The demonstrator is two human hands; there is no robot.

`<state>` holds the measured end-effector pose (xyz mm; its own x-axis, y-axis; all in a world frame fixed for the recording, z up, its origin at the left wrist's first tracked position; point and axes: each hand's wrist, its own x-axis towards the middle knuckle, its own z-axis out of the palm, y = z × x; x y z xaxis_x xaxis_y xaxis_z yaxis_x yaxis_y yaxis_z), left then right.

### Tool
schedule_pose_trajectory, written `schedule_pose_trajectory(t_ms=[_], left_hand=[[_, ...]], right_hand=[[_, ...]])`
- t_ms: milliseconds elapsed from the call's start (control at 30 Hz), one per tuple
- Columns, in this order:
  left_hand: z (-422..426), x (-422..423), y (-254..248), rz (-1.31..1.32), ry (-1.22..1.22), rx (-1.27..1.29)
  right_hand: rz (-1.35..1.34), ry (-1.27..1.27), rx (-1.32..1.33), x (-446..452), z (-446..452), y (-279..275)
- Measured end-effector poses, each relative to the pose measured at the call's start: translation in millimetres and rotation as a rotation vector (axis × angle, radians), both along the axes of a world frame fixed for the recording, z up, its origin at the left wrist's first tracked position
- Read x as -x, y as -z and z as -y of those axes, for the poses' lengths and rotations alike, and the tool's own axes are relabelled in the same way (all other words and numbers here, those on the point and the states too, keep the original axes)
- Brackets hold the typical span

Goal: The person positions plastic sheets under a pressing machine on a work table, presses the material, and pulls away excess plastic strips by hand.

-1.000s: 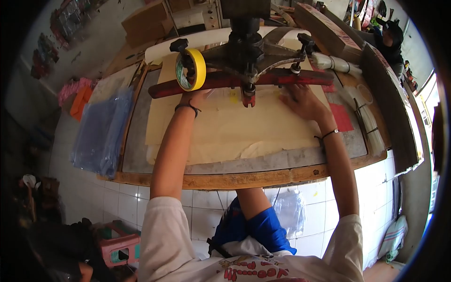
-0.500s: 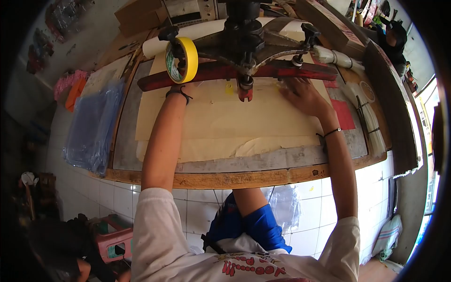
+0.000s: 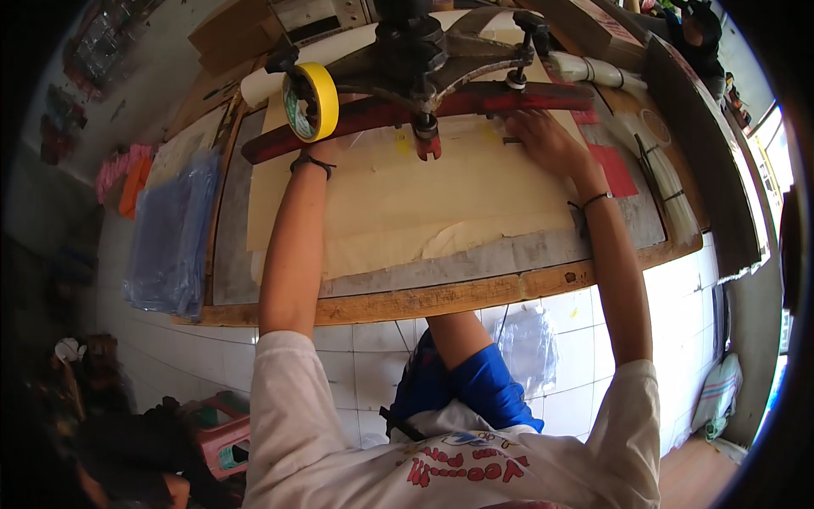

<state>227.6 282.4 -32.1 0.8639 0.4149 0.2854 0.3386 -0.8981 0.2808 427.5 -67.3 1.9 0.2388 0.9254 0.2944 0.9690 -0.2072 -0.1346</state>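
Observation:
A black metal press head (image 3: pixel 415 68) with a long red bar (image 3: pixel 373 113) hangs over a tan sheet (image 3: pixel 398 195) on the bench. Beyond the wrist, my left hand (image 3: pixel 326 151) disappears behind the bar and a yellow tape roll (image 3: pixel 326 102), so its fingers are hidden. My right hand (image 3: pixel 551 142) lies palm down at the sheet's far right, fingers stretched toward the underside of the bar and partly covered by it. Clear film with small yellow marks (image 3: pixel 403 142) seems to lie on the sheet beneath the bar.
Clear plastic sheets (image 3: pixel 170 237) are stacked at the bench's left. Bundled clear strips (image 3: pixel 666 187) and a red piece (image 3: pixel 612 170) lie to the right, beside a tall board (image 3: pixel 708 153). The bench's wooden edge (image 3: pixel 441 301) runs before me. Another person (image 3: pixel 127 450) is at lower left.
My view has tilted slightly, shifting the whole scene. Both hands stay at about the same places by the red bar; my right hand's fingers have moved slightly.

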Motion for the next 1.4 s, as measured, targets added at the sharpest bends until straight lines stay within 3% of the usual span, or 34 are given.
schedule_pose_trajectory(t_ms=[167, 267, 467, 567, 800, 967, 1067, 1267, 1367, 1400], left_hand=[[-0.2, 1.0, -3.9, -0.009, -0.008, 0.007], [-1.7, 2.4, -6.2, -0.013, -0.016, 0.017], [-3.4, 1.1, -9.3, -0.019, -0.026, 0.020], [-4.0, -1.0, -10.1, -0.028, -0.029, 0.026], [-0.6, 4.4, -12.1, -0.047, -0.046, 0.042], [1.4, 3.0, -15.2, -0.061, -0.049, 0.047], [1.0, 3.7, -15.9, -0.062, -0.053, 0.040], [3.2, 4.6, -17.2, -0.063, -0.053, 0.041], [2.8, 5.2, -16.7, -0.061, -0.055, 0.045], [2.9, 4.5, -17.2, -0.059, -0.053, 0.043]], right_hand=[[-0.057, 0.013, 0.056, 1.2, -1.5, -6.8], [-0.199, 0.070, -0.084, 4.4, -2.2, -1.9], [-0.198, 0.050, -0.118, 0.4, -3.2, -0.7], [-0.454, 0.091, -0.101, 5.6, 4.5, -17.8], [-0.196, -0.015, -0.337, -24.7, 0.6, 13.4], [-0.189, -0.035, -0.303, -31.6, 12.2, 12.6], [-0.030, 0.010, -0.140, -34.5, 14.0, 6.5], [-0.249, -0.070, -0.422, -35.7, 12.5, 18.9], [-0.294, 0.101, -0.127, -21.6, 14.6, -6.0], [-0.261, 0.069, -0.213, -23.7, 13.4, -2.0]])
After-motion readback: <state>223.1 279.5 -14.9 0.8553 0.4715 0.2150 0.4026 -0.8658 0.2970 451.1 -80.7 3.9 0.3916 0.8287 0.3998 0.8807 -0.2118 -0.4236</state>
